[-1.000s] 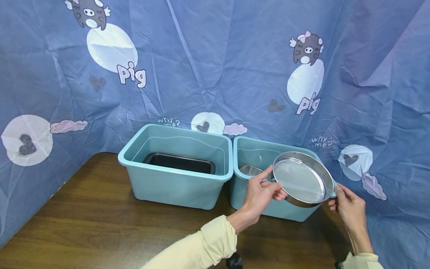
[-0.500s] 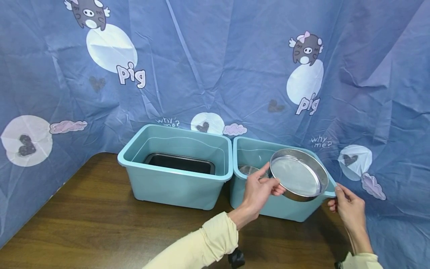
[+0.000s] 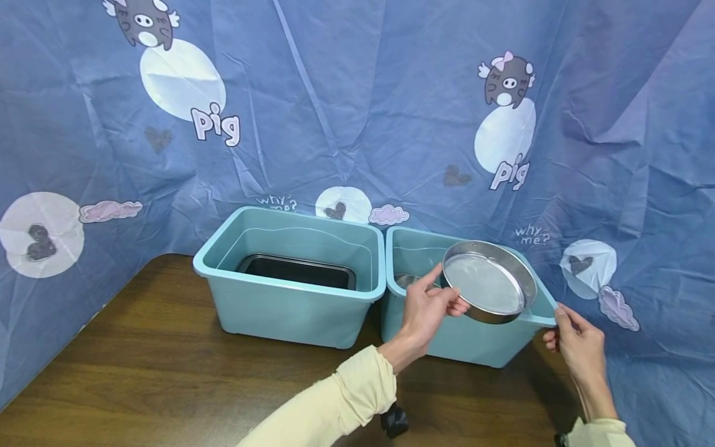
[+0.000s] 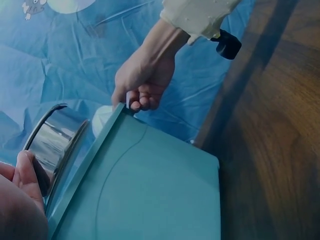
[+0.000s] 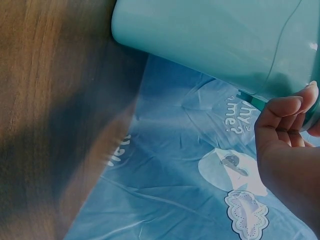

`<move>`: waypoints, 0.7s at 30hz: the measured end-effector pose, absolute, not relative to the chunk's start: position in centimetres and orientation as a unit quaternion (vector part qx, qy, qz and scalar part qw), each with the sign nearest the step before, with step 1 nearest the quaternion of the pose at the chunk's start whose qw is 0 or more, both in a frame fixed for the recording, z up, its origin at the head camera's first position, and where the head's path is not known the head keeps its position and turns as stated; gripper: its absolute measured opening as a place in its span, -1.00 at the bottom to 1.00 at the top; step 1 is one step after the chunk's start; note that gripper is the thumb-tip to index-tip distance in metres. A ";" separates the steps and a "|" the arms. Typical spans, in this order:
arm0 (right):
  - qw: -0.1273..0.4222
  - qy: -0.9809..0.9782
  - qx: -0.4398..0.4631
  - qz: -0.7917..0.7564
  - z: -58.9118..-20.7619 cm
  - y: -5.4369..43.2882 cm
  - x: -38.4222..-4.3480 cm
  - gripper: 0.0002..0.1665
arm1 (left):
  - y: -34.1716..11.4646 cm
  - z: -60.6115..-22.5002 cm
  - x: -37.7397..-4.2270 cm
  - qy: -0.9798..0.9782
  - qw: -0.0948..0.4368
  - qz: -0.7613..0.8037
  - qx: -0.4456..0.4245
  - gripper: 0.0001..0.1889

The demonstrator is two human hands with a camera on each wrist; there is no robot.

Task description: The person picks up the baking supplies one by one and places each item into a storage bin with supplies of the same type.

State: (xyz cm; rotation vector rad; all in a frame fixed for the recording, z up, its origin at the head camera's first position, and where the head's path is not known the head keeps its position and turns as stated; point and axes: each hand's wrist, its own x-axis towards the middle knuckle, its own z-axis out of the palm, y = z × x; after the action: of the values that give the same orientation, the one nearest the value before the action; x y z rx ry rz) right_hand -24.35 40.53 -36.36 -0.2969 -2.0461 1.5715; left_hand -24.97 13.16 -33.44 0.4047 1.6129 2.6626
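My left hand (image 3: 426,312) pinches the near left edge of a round metal flour sieve (image 3: 485,282), which has a shiny rim and a pale flat mesh. Tilted toward me, the sieve overlaps the right blue-green plastic bin (image 3: 469,344) in the head view. At that bin's front right corner, my right hand (image 3: 582,344) grips the rim between thumb and curled fingers. The left wrist view has the sieve (image 4: 52,142) on edge beside the bin wall (image 4: 155,185). Inside the right bin, another shiny metal piece (image 3: 406,280) shows partly behind my left hand.
A matching bin (image 3: 285,316) stands to the left, close against the right one. In it lies a black rectangular pan (image 3: 296,273). Both bins stand on a brown wooden table (image 3: 167,372), with a blue pig-printed cloth (image 3: 357,112) hanging behind.
The sieve and my left hand have shifted left and slightly up, uncovering more of the right bin's corner. My right hand stays at that corner.
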 end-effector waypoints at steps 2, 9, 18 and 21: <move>0.271 -0.758 -0.106 0.584 -36.4 40.6 -24.4 -0.53 | 13.1 -33.4 -25.1 0.516 -0.002 0.848 0.121 -0.32; 0.284 -0.742 -0.100 0.599 -36.7 40.6 -24.3 -0.86 | 13.2 -33.3 -25.2 0.530 -0.005 0.841 0.103 -0.31; 0.282 -0.738 -0.101 0.604 -36.7 40.6 -24.3 -0.87 | 13.2 -32.9 -25.6 0.526 -0.019 0.845 0.090 -0.29; 0.281 -0.731 -0.102 0.613 -36.7 40.7 -24.4 -0.86 | 13.2 -32.8 -25.8 0.527 -0.020 0.845 0.090 -0.29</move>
State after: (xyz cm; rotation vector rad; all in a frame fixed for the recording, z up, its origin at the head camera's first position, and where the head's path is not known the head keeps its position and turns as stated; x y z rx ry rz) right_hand -24.36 40.67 -36.73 -0.2732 -1.9594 1.6418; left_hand -25.76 13.22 -32.83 0.2864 1.6763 2.6887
